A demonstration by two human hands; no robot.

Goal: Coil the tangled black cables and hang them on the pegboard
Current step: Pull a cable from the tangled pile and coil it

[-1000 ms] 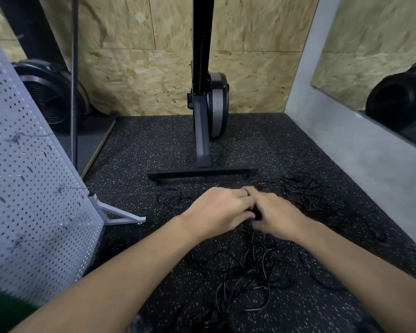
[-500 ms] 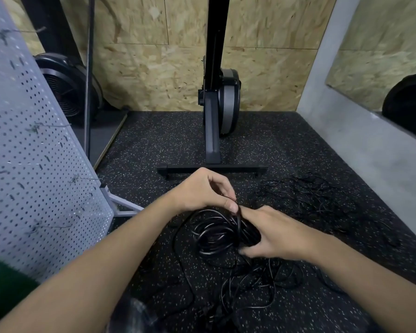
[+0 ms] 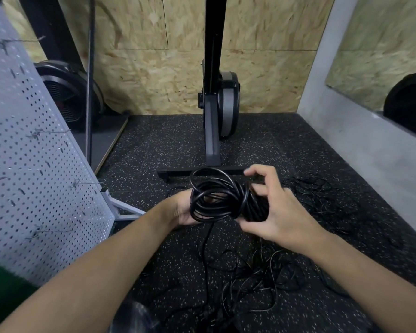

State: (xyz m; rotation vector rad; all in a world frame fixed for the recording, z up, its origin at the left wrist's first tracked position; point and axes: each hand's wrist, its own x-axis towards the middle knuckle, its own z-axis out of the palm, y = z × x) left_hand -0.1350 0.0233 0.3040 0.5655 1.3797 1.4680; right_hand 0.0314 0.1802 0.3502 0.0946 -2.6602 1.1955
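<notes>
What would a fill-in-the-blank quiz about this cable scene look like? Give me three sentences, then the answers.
1. The cable coil, gripped by the left hand and the right hand, is ____ in colour.
2. The pegboard stands on the person's ____ side.
3. The loose cables lie tangled on the ____.

Missing words: black; left; floor.
</notes>
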